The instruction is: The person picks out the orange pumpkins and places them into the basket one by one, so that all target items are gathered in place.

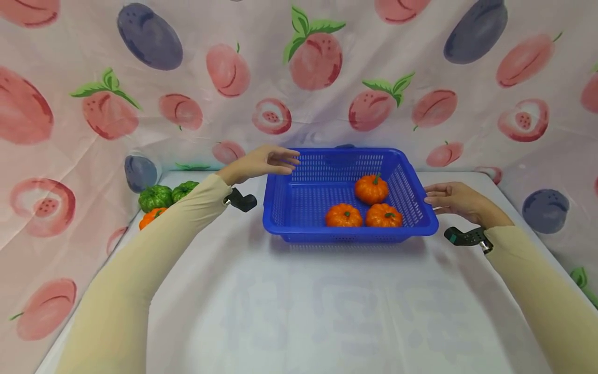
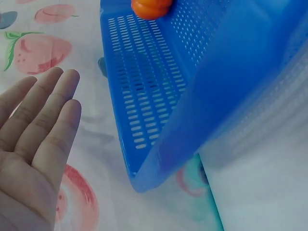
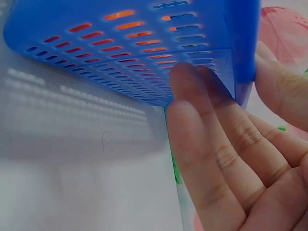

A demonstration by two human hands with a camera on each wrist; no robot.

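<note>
A blue plastic basket with slotted walls holds three small orange pumpkins. At its right rim is my right hand. In the right wrist view, the thumb meets the rim, while the long fingers reach under it beside the slotted outer wall. My left hand is over the basket's back left corner in the head view. The left wrist view shows that hand apart from the basket, its fingers extended and nothing in them.
Two green pumpkins and an orange pumpkin lie at the left edge of the white table, partly behind my left sleeve. A fruit-print cloth hangs behind and along both sides.
</note>
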